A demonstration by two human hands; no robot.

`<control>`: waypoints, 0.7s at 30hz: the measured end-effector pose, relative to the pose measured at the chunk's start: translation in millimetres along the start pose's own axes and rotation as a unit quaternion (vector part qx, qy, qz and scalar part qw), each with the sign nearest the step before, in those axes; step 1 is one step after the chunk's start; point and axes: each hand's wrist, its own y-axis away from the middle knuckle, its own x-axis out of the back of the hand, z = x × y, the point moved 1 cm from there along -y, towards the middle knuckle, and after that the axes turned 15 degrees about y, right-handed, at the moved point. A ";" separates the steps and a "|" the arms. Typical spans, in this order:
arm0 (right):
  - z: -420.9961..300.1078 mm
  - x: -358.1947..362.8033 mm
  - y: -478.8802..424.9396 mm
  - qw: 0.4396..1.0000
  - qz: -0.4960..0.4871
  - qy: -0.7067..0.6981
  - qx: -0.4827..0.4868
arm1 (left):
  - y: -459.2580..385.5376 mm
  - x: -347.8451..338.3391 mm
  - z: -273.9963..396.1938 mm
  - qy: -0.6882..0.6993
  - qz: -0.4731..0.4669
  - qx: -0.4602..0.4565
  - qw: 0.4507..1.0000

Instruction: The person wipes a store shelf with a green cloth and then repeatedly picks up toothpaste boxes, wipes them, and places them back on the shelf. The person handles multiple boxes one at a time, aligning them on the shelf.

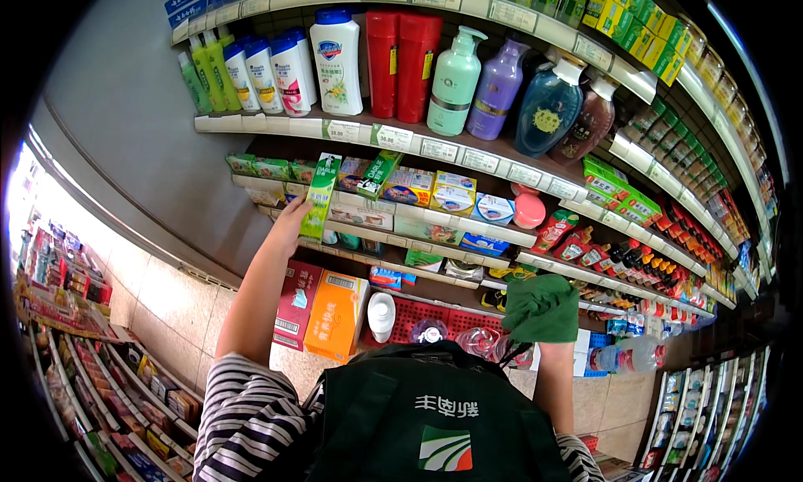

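Note:
My left hand (pixel 293 223) grips a green Darlie toothpaste box (pixel 320 196), held upright in front of the third shelf down. Another dark green Darlie box (pixel 380 174) lies slanted over the front of that shelf, beside several soap boxes (pixel 408 187). Over on the right, a crumpled green cloth (pixel 541 309) covers most of my right hand (pixel 556 349), which holds it before the lower shelves. The fingers under the cloth are hidden.
Shampoo bottles (pixel 339 61) and pump bottles (pixel 454 83) line the shelf above. Cartons (pixel 335 312) stand on the floor below, beside a red crate (pixel 404 315) and water bottles (pixel 630 355). A grey panel (pixel 157 130) bounds the left. More shelving (pixel 125 400) stands behind at lower left.

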 end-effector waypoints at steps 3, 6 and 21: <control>2.8 9.5 2.7 1.000 0.000 -0.015 0.007 | -67.9 8.3 -6.2 -0.062 -0.011 -0.061 0.996; 6.0 18.9 10.2 0.998 0.024 -0.054 0.015 | -114.4 -19.6 -2.9 -0.090 -0.022 -0.074 0.993; -2.8 43.5 46.9 0.992 0.003 0.067 0.104 | -170.0 -90.9 -25.2 -0.278 -0.069 -0.055 0.957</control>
